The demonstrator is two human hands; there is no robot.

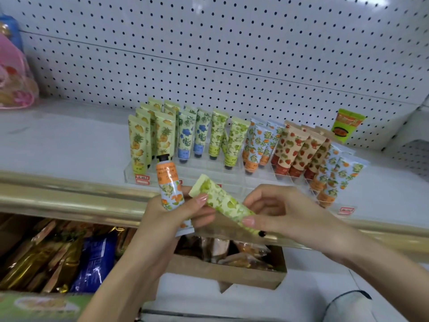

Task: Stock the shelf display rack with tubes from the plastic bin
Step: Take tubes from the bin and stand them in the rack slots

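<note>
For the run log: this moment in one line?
left hand: holds orange-print tube | right hand: pinches green-print tube | rack: partly filled

The left hand (170, 219) grips an orange tube (170, 189); the right hand (290, 212) pinches a green tube (221, 201).

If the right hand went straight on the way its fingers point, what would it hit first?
Probably the left hand, which grips an orange tube and touches the same green tube the right hand pinches; depth is unclear.
</note>
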